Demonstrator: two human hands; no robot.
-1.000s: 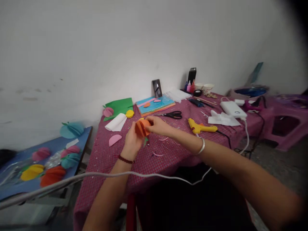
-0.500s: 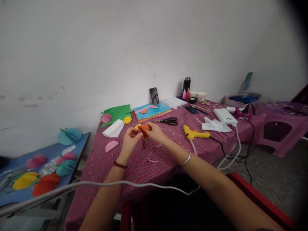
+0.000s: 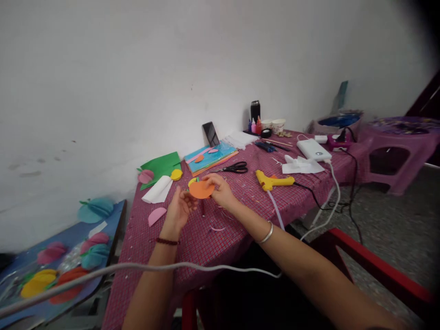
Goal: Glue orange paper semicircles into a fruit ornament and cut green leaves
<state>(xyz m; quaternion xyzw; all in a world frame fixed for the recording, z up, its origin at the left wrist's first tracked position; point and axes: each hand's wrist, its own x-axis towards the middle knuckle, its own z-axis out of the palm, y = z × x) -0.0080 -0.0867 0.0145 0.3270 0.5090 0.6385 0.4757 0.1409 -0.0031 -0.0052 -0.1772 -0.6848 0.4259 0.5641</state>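
My right hand [image 3: 222,191] pinches an orange paper pumpkin shape [image 3: 201,189] with a small green tip, its flat face turned towards me. My left hand [image 3: 179,210] is beside its left edge, fingers apart and loosely curled; whether a fingertip touches the paper is unclear. Behind the orange piece part of a yellow paper shape [image 3: 191,182] shows. A dark red pen-like stick [image 3: 203,209] lies just below it. Black-handled scissors [image 3: 235,167] rest beyond my right hand, and a pink paper half-round [image 3: 157,216] lies left of my left hand.
A yellow hot glue gun [image 3: 271,180] with its cord lies to the right, near a white power bank [image 3: 313,150]. Colored paper sheets [image 3: 220,154] and a phone [image 3: 210,134] are at the back. A white cable [image 3: 185,265] crosses before me. Paper fruits sit on a blue board [image 3: 118,215].
The orange paper has turned from folded and edge-on to showing a flat face. My left hand has come off its pinch and moved slightly down; the view has shifted a little.
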